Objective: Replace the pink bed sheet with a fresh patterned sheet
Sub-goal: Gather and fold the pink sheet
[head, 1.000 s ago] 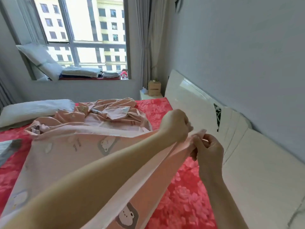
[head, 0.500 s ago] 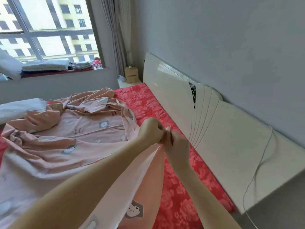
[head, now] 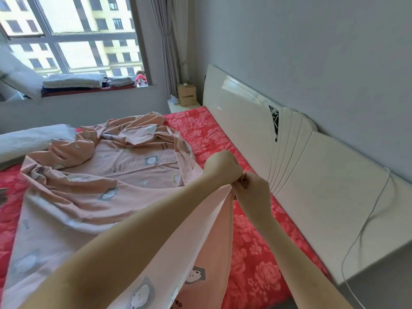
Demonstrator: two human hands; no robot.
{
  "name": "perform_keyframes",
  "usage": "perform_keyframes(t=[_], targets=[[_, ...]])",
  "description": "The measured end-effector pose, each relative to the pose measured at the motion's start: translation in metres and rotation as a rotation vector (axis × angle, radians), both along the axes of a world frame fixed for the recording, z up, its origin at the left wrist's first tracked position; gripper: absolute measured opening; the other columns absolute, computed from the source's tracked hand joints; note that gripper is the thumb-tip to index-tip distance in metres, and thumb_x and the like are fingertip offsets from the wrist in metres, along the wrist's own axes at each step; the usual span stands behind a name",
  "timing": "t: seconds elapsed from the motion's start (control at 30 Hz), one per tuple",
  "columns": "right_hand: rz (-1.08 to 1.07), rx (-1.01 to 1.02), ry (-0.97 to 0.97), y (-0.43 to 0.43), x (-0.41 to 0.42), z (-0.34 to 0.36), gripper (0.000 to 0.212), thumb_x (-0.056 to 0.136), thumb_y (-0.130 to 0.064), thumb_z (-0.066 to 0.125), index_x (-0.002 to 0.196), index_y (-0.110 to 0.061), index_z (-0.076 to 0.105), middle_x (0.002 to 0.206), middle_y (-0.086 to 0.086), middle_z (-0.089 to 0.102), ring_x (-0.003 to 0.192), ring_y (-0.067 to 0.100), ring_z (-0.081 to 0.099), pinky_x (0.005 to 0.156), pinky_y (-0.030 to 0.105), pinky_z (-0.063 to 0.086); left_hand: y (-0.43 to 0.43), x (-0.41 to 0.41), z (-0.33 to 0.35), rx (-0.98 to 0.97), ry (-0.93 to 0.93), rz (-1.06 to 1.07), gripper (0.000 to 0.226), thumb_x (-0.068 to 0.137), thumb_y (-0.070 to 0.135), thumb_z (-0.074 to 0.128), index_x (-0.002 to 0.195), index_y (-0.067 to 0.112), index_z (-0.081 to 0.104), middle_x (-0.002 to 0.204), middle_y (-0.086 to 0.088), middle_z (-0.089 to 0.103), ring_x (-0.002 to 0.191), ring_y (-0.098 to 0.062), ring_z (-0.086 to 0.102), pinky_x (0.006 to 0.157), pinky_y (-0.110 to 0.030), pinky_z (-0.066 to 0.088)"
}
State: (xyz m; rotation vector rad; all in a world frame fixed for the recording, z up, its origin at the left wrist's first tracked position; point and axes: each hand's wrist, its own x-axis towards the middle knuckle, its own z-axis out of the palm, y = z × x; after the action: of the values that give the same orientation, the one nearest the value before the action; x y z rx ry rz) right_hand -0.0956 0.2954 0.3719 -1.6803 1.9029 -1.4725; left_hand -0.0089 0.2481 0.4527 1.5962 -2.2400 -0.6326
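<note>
A grey pillow [head: 33, 139] lies at the bed's left edge. The pink patterned sheet [head: 107, 188] is spread rumpled over the red floral mattress cover [head: 256, 253] — one corner lifted. The left hand [head: 223, 168] and right hand [head: 254, 192] meet, both pinching that corner, just beside the white headboard [head: 323, 175].

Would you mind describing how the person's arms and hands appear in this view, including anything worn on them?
Both forearms are bare along all that shows; no sleeve enters the frame. The left hand and the right hand wear no gloves, and no watch, bracelet or ring is visible on the sides the camera sees. The fingers are mostly curled out of sight, so the nails cannot be judged.
</note>
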Motion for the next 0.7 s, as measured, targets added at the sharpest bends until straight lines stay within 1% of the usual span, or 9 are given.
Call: perform_keyframes(t=[0.1, 0.17, 0.27, 0.3, 0.37, 0.43, 0.53, 0.6, 0.7], targets=[[0.071, 0.031, -0.113, 0.0, 0.004, 0.003, 0.035, 0.091, -0.008, 0.054, 0.059, 0.005, 0.05, 0.044, 0.006, 0.058, 0.037, 0.011, 0.054, 0.043, 0.029, 0.043, -0.003, 0.007, 0.002, 0.045, -0.016, -0.029, 0.016, 0.074, 0.009, 0.054, 0.063, 0.018, 0.061, 0.062, -0.002, 0.053, 0.06, -0.018, 0.044, 0.052, -0.026, 0.038], [0.106, 0.038, -0.142, 0.002, 0.008, 0.005, 0.038, 0.096, -0.011, 0.049, 0.063, 0.007, 0.053, 0.047, 0.01, 0.06, 0.035, 0.007, 0.056, 0.042, 0.029, 0.047, -0.006, 0.015, 0.003, 0.099, 0.04, -0.052, 0.018, 0.078, 0.008, 0.054, 0.066, 0.01, 0.067, 0.061, -0.005, 0.059, 0.058, -0.018, 0.05, 0.057, -0.026, 0.045], [0.086, 0.054, -0.227, -0.001, 0.002, 0.006, 0.038, 0.097, -0.013, 0.047, 0.067, 0.008, 0.059, 0.049, 0.013, 0.061, 0.036, 0.01, 0.057, 0.04, 0.028, 0.049, -0.006, 0.03, -0.006, 0.243, 0.225, -0.07, 0.021, 0.087, 0.011, 0.055, 0.081, 0.0, 0.072, 0.077, -0.012, 0.072, 0.068, -0.023, 0.067, 0.072, -0.028, 0.058], [0.065, 0.067, -0.248, -0.003, -0.004, 0.006, 0.036, 0.096, -0.011, 0.048, 0.068, 0.008, 0.061, 0.049, 0.012, 0.061, 0.036, 0.011, 0.058, 0.039, 0.028, 0.049, -0.004, 0.032, -0.012, 0.231, 0.256, -0.072, 0.019, 0.087, 0.012, 0.058, 0.082, 0.001, 0.072, 0.079, -0.013, 0.073, 0.072, -0.025, 0.069, 0.075, -0.032, 0.059], [0.025, 0.093, -0.281, -0.006, -0.022, 0.008, 0.031, 0.094, -0.008, 0.048, 0.073, 0.009, 0.063, 0.05, 0.008, 0.06, 0.037, 0.012, 0.059, 0.038, 0.025, 0.049, -0.002, 0.036, -0.024, 0.076, 0.209, -0.071, 0.013, 0.084, 0.015, 0.063, 0.081, 0.006, 0.072, 0.075, -0.009, 0.072, 0.072, -0.024, 0.069, 0.078, -0.036, 0.057], [-0.002, 0.104, -0.304, -0.006, -0.042, 0.01, 0.03, 0.094, -0.008, 0.048, 0.076, 0.009, 0.065, 0.052, 0.007, 0.06, 0.037, 0.015, 0.06, 0.039, 0.029, 0.052, 0.001, 0.036, -0.037, -0.059, 0.128, -0.076, 0.012, 0.082, 0.021, 0.067, 0.083, 0.01, 0.073, 0.073, 0.0, 0.068, 0.071, -0.019, 0.064, 0.075, -0.033, 0.053], [-0.026, 0.117, -0.36, -0.001, -0.084, 0.012, 0.027, 0.093, -0.005, 0.047, 0.077, 0.003, 0.067, 0.055, 0.007, 0.061, 0.036, 0.017, 0.059, 0.04, 0.03, 0.053, 0.014, 0.012, -0.054, -0.069, 0.055, -0.116, 0.018, 0.08, 0.028, 0.071, 0.088, 0.013, 0.072, 0.08, 0.003, 0.065, 0.073, -0.011, 0.057, 0.069, -0.021, 0.044], [-0.06, 0.11, -0.408, 0.004, -0.113, 0.01, 0.027, 0.09, -0.003, 0.046, 0.075, 0.0, 0.068, 0.052, 0.007, 0.06, 0.035, 0.019, 0.058, 0.04, 0.031, 0.053, 0.025, -0.012, -0.067, -0.069, 0.045, -0.14, 0.022, 0.077, 0.031, 0.073, 0.089, 0.012, 0.071, 0.085, 0.001, 0.068, 0.074, -0.012, 0.058, 0.071, -0.023, 0.047], [-0.133, 0.108, -0.487, 0.016, -0.165, 0.006, 0.028, 0.087, -0.001, 0.045, 0.069, 0.003, 0.066, 0.042, 0.008, 0.057, 0.035, 0.022, 0.058, 0.04, 0.029, 0.052, 0.044, -0.06, -0.09, -0.121, 0.022, -0.158, 0.039, 0.077, 0.045, 0.055, 0.085, 0.01, 0.071, 0.086, -0.003, 0.07, 0.08, -0.022, 0.062, 0.075, -0.031, 0.05]])
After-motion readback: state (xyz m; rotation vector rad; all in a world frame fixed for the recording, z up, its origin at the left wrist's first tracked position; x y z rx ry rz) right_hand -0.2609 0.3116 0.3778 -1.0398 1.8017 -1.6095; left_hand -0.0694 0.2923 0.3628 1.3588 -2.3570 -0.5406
